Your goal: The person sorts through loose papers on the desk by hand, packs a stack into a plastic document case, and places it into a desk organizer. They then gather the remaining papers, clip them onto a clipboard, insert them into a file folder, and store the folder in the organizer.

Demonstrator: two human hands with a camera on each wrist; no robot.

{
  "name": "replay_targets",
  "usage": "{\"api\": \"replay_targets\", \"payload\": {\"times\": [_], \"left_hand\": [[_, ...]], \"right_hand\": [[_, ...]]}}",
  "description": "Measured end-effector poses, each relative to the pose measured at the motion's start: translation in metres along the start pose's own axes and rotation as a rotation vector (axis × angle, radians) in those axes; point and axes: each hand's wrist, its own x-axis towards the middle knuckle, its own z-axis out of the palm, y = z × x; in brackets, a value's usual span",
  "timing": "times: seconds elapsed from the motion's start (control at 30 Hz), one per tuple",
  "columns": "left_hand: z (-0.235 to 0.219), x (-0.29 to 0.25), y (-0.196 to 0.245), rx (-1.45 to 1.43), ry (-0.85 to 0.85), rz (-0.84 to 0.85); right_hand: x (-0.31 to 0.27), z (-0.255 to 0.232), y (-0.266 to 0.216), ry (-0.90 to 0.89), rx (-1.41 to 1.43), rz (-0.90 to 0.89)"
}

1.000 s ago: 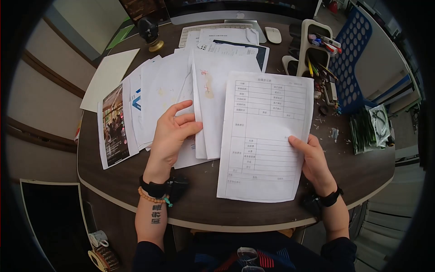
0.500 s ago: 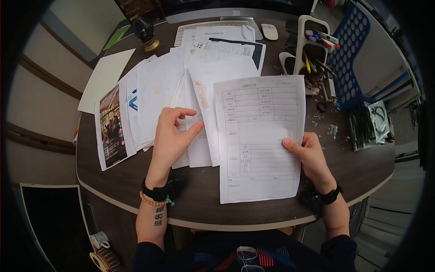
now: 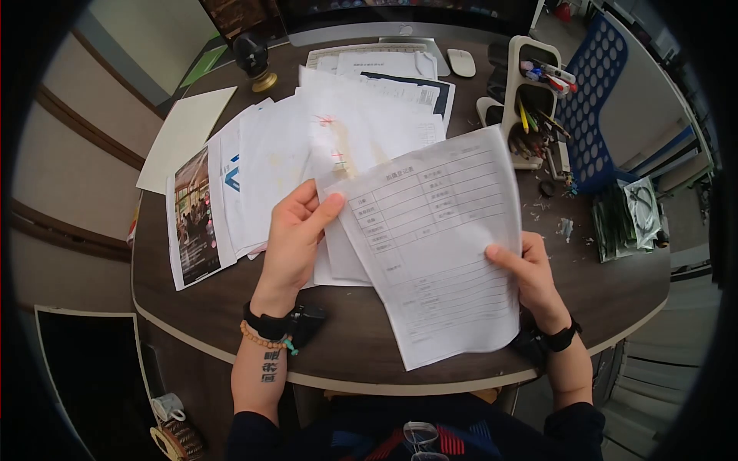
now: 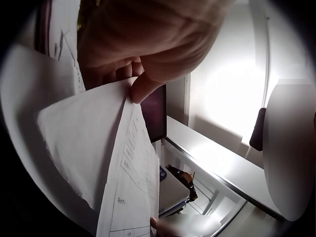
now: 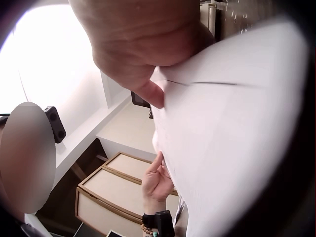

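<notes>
A printed form [image 3: 434, 230] with a table of ruled rows slants over the desk, bowed across its middle. At its right edge my right hand [image 3: 530, 273] grips it, thumb on the front face. My left hand [image 3: 296, 230] pinches its upper left corner together with a white sheet [image 3: 327, 96] behind it, which bears red marks and a yellowish stain. In the left wrist view the thumb [image 4: 143, 89] presses on the joined paper edges. The right wrist view shows the right thumb [image 5: 152, 94] along the paper's edge.
Loose papers [image 3: 265, 154] and a photo print [image 3: 194, 215] spread over the left of the desk [image 3: 192, 315]. Behind stand a keyboard [image 3: 319, 55], a mouse [image 3: 461, 63] and a monitor [image 3: 407, 31]. A pen holder [image 3: 530, 46], paper scraps and packets [image 3: 626, 223] lie right.
My left hand has taken hold of the form's upper left corner with the stained sheet. The form has tilted and swung left at its top; the right hand keeps its grip.
</notes>
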Motion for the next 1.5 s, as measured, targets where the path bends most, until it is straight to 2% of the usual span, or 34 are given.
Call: {"api": "replay_targets", "payload": {"times": [0.03,0.07,0.13,0.17,0.2,0.27,0.33,0.4,0.43,0.5,0.53,0.6,0.83,0.9,0.93,1.03,1.1,1.13,1.2,1.23,1.27,1.33,1.4,1.43,1.47,1.5], "left_hand": [[0.000,-0.002,0.003,-0.074,0.010,0.050],[0.000,-0.004,0.003,-0.082,0.004,0.053],[-0.007,-0.010,0.003,-0.328,-0.106,0.140],[-0.014,-0.010,0.000,-0.388,-0.185,0.149],[-0.014,-0.014,-0.001,-0.396,-0.186,0.150],[-0.006,-0.023,0.008,-0.584,-0.234,0.173],[-0.014,-0.029,0.009,-0.638,-0.240,0.112],[-0.021,-0.039,0.009,-0.781,-0.227,0.136],[-0.026,-0.040,0.009,-0.765,-0.213,0.136],[-0.029,-0.037,0.004,-0.880,-0.423,0.213],[-0.031,-0.037,0.002,-0.886,-0.423,0.205],[-0.038,-0.039,0.000,-0.955,-0.533,0.211],[-0.044,-0.039,-0.004,-0.975,-0.574,0.204],[-0.042,-0.041,-0.001,-0.989,-0.508,0.183],[-0.039,-0.041,0.000,-0.990,-0.507,0.179],[-0.025,-0.040,0.004,-0.975,-0.506,0.181],[-0.014,-0.046,0.013,-0.846,-0.274,0.095],[-0.010,-0.048,0.015,-0.851,-0.285,0.091],[-0.002,-0.049,0.020,-0.187,-0.074,0.037],[0.010,-0.043,0.022,0.014,-0.061,0.084],[0.016,-0.038,0.020,0.012,-0.072,0.084],[0.021,-0.032,0.015,0.309,-0.136,0.121],[0.021,-0.032,0.012,0.298,-0.161,0.100],[0.021,-0.031,0.014,0.274,-0.203,0.013],[0.023,-0.031,0.015,0.246,-0.245,-0.078],[0.027,-0.031,0.014,0.194,-0.215,-0.052]], "right_hand": [[0.000,-0.002,-0.002,0.054,0.122,-0.059],[0.000,-0.004,-0.002,0.059,0.114,-0.061],[0.001,-0.007,-0.001,0.167,0.223,-0.146],[0.000,-0.007,-0.002,0.184,0.289,-0.149],[0.000,-0.007,-0.002,0.186,0.281,-0.148],[0.001,-0.005,0.000,0.343,0.391,-0.181],[0.002,-0.005,0.004,0.451,0.360,-0.172],[0.007,-0.010,0.003,0.317,0.267,-0.159],[0.008,-0.010,0.004,0.317,0.232,-0.177],[0.010,-0.010,0.007,0.308,0.201,-0.148],[0.009,-0.011,0.007,0.304,0.162,-0.124],[0.009,-0.010,0.008,0.305,0.150,-0.120],[0.010,-0.012,0.009,0.315,0.093,-0.087],[0.009,-0.012,0.010,0.329,0.094,-0.075],[0.008,-0.013,0.012,0.270,0.166,-0.056],[0.003,-0.006,0.006,0.188,0.299,-0.049],[0.000,0.003,0.001,0.167,0.357,-0.066],[-0.002,0.005,0.000,0.119,0.386,-0.080],[-0.012,0.001,0.004,0.089,0.411,-0.100],[-0.017,-0.005,0.013,0.060,0.420,-0.097],[-0.020,-0.012,0.023,0.027,0.431,-0.096],[-0.021,-0.016,0.029,0.005,0.418,-0.054],[-0.016,-0.007,0.021,-0.036,0.405,-0.009],[-0.015,-0.004,0.021,-0.044,0.413,-0.024],[-0.017,-0.002,0.022,0.015,0.407,0.008],[-0.019,-0.001,0.022,0.077,0.397,0.045]]}}
